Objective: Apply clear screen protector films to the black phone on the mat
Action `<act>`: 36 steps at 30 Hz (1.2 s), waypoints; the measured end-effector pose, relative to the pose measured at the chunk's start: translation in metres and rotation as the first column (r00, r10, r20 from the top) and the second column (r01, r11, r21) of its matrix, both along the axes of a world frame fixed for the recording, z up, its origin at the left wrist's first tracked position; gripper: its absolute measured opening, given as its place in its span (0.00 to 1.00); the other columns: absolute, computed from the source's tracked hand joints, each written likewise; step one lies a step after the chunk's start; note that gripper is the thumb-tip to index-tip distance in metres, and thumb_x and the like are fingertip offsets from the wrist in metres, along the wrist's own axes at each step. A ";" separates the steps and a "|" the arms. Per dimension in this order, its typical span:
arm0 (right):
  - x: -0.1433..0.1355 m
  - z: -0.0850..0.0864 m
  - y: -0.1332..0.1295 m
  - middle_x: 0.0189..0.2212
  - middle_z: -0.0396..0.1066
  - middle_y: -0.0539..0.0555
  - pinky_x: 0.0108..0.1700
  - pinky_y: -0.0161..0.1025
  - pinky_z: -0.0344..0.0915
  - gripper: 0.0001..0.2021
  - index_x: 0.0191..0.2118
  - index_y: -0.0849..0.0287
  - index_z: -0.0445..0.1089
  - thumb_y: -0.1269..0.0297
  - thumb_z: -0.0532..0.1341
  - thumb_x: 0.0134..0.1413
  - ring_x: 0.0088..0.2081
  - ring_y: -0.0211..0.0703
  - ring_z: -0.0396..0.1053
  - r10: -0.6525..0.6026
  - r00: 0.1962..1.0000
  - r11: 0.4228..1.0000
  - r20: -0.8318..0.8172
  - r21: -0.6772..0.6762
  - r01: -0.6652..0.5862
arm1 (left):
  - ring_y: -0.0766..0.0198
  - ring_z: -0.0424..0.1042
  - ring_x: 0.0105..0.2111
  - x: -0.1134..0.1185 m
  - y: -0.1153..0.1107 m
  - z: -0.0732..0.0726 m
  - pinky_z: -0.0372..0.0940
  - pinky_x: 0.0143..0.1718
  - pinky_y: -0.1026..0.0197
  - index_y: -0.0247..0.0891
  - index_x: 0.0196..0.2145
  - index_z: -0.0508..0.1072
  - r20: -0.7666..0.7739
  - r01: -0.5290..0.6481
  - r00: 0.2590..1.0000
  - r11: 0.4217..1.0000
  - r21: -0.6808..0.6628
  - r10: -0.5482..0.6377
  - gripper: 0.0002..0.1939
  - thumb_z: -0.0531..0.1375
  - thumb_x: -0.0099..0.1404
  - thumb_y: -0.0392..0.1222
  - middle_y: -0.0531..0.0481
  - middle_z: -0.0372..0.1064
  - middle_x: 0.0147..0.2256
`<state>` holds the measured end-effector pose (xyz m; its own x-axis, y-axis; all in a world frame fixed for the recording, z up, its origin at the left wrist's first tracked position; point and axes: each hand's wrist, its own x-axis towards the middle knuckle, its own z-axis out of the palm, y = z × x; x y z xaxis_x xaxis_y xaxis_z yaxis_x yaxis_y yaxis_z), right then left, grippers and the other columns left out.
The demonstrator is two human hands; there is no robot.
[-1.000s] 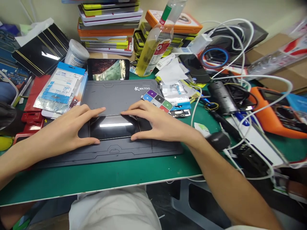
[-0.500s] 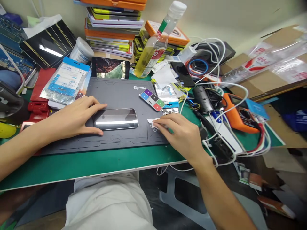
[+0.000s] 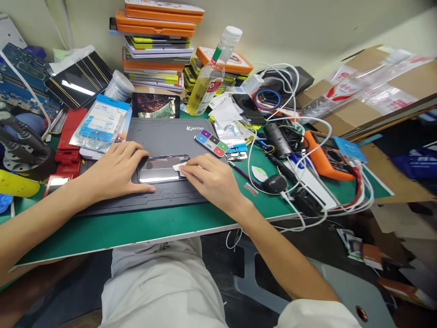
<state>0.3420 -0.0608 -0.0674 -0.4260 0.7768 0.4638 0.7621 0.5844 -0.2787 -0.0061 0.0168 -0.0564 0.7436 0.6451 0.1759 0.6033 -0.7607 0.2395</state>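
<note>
A phone [image 3: 160,174] with a shiny dark screen lies flat on the grey work mat [image 3: 153,130]. My left hand [image 3: 119,171] holds the phone at its left end, thumb along the near edge and fingers at the far edge. Pinched in the fingertips of my right hand [image 3: 215,180] is a small white wipe [image 3: 178,167], which is over the right part of the screen. My right fingers hide the phone's right end. Beyond my right hand, a small panel with coloured squares [image 3: 210,143] rests on the mat.
Stacked orange and yellow cases [image 3: 155,29] rise at the back, beside a bottle of yellow liquid [image 3: 208,77]. Cables, a black round device [image 3: 275,184] and an orange multimeter [image 3: 327,155] crowd the right. Packets [image 3: 100,120] and a red clamp [image 3: 66,164] are at the left.
My right hand has moved left with the white wipe, from the mat's right side onto the phone screen. My left hand stays at the phone's left end. The camera view has shifted.
</note>
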 end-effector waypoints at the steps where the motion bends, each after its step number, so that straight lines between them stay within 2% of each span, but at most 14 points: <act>1: -0.003 0.002 -0.001 0.52 0.93 0.61 0.56 0.60 0.86 0.19 0.55 0.49 0.93 0.62 0.61 0.94 0.51 0.60 0.87 0.015 1.000 1.000 0.014 -0.002 -0.015 | 0.27 0.75 0.75 0.000 0.000 -0.001 0.66 0.83 0.28 0.39 0.75 0.81 0.004 0.001 1.000 1.000 0.000 -0.001 0.53 0.66 0.79 0.89 0.28 0.78 0.71; 4: -0.017 0.012 -0.002 0.53 0.92 0.62 0.57 0.59 0.84 0.20 0.58 0.50 0.92 0.64 0.59 0.95 0.52 0.60 0.85 0.075 0.992 0.997 0.099 -0.021 -0.073 | 0.26 0.76 0.74 0.000 0.000 -0.003 0.66 0.83 0.28 0.38 0.75 0.81 0.013 0.001 1.000 1.000 0.000 -0.001 0.53 0.66 0.79 0.89 0.27 0.79 0.71; 7: -0.038 0.018 0.004 0.55 0.89 0.65 0.59 0.58 0.81 0.23 0.59 0.54 0.91 0.70 0.54 0.94 0.54 0.60 0.81 0.140 0.969 0.990 0.205 -0.042 -0.135 | 0.27 0.76 0.75 0.000 0.000 -0.003 0.67 0.83 0.27 0.40 0.76 0.80 0.018 0.002 1.000 1.000 0.009 -0.002 0.51 0.67 0.80 0.88 0.28 0.79 0.71; 9: -0.055 0.017 0.011 0.56 0.88 0.66 0.60 0.57 0.79 0.23 0.60 0.57 0.90 0.72 0.54 0.94 0.55 0.60 0.80 0.183 0.955 0.983 0.234 -0.027 -0.182 | 0.27 0.77 0.74 -0.001 0.001 -0.002 0.68 0.82 0.28 0.40 0.75 0.81 0.014 0.010 1.000 1.000 0.017 -0.010 0.50 0.68 0.80 0.86 0.28 0.79 0.70; 13: -0.080 0.007 0.026 0.55 0.86 0.65 0.62 0.54 0.77 0.15 0.58 0.60 0.88 0.73 0.61 0.91 0.56 0.59 0.78 0.253 0.939 0.963 0.231 0.037 -0.268 | 0.29 0.79 0.71 -0.003 0.004 0.001 0.73 0.78 0.28 0.41 0.73 0.82 -0.007 0.026 1.000 0.999 0.041 -0.026 0.44 0.66 0.83 0.82 0.30 0.80 0.67; 16: -0.070 0.001 0.024 0.56 0.88 0.63 0.62 0.53 0.78 0.14 0.59 0.58 0.88 0.73 0.62 0.91 0.56 0.57 0.80 0.222 0.953 0.968 0.207 0.073 -0.241 | 0.28 0.78 0.71 -0.003 0.005 -0.001 0.72 0.79 0.28 0.39 0.73 0.81 -0.016 0.026 1.000 0.997 0.067 -0.025 0.45 0.65 0.84 0.83 0.28 0.80 0.68; 20: -0.021 0.000 0.009 0.54 0.90 0.64 0.57 0.56 0.80 0.16 0.61 0.57 0.90 0.71 0.61 0.93 0.52 0.59 0.83 0.110 0.983 0.983 0.148 0.129 -0.129 | 0.28 0.77 0.73 -0.002 0.003 -0.007 0.68 0.83 0.30 0.38 0.76 0.80 -0.022 0.024 1.000 0.997 0.080 -0.023 0.50 0.65 0.83 0.86 0.29 0.79 0.69; 22: 0.005 0.001 0.003 0.53 0.91 0.62 0.57 0.57 0.82 0.17 0.62 0.54 0.90 0.71 0.62 0.92 0.52 0.59 0.85 0.075 0.990 0.985 0.120 0.147 -0.092 | 0.29 0.77 0.74 -0.001 0.002 -0.009 0.68 0.83 0.31 0.38 0.77 0.80 -0.024 0.021 1.000 0.997 0.079 -0.019 0.51 0.64 0.83 0.88 0.29 0.79 0.70; 25: 0.023 0.000 -0.001 0.54 0.92 0.61 0.58 0.58 0.83 0.16 0.63 0.53 0.91 0.71 0.63 0.91 0.55 0.59 0.87 0.063 0.993 0.985 0.105 0.152 -0.078 | 0.29 0.77 0.74 0.000 0.002 -0.009 0.67 0.83 0.32 0.37 0.76 0.80 -0.031 0.019 0.999 0.997 0.075 -0.016 0.50 0.62 0.85 0.87 0.29 0.79 0.70; 29: 0.009 -0.003 0.002 0.52 0.92 0.63 0.56 0.58 0.82 0.16 0.62 0.56 0.91 0.71 0.62 0.91 0.53 0.60 0.85 0.063 0.992 0.986 0.110 0.149 -0.079 | 0.29 0.78 0.73 0.000 0.002 -0.008 0.67 0.82 0.32 0.38 0.75 0.81 -0.043 0.016 0.999 0.997 0.078 -0.012 0.48 0.61 0.86 0.85 0.29 0.78 0.70; 33: -0.025 -0.001 0.010 0.50 0.90 0.63 0.58 0.56 0.79 0.16 0.62 0.58 0.90 0.67 0.61 0.94 0.53 0.60 0.83 0.103 0.986 0.985 0.134 0.127 -0.120 | 0.29 0.78 0.72 -0.002 0.003 -0.007 0.69 0.80 0.30 0.39 0.76 0.80 -0.052 0.022 0.999 0.996 0.091 -0.017 0.48 0.60 0.86 0.85 0.28 0.79 0.69; 36: -0.050 0.002 0.017 0.53 0.89 0.64 0.61 0.56 0.78 0.19 0.64 0.62 0.88 0.61 0.59 0.97 0.55 0.60 0.82 0.152 0.973 0.978 0.172 0.118 -0.174 | 0.28 0.78 0.72 -0.003 0.004 -0.004 0.71 0.80 0.28 0.36 0.76 0.80 -0.051 0.037 0.998 0.994 0.105 -0.031 0.49 0.57 0.88 0.85 0.26 0.79 0.69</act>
<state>0.2921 -0.0438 -0.0652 -0.6195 0.6276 0.4715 0.6821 0.7277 -0.0724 -0.0089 0.0206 -0.0608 0.7743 0.5989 0.2045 0.5856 -0.8005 0.1272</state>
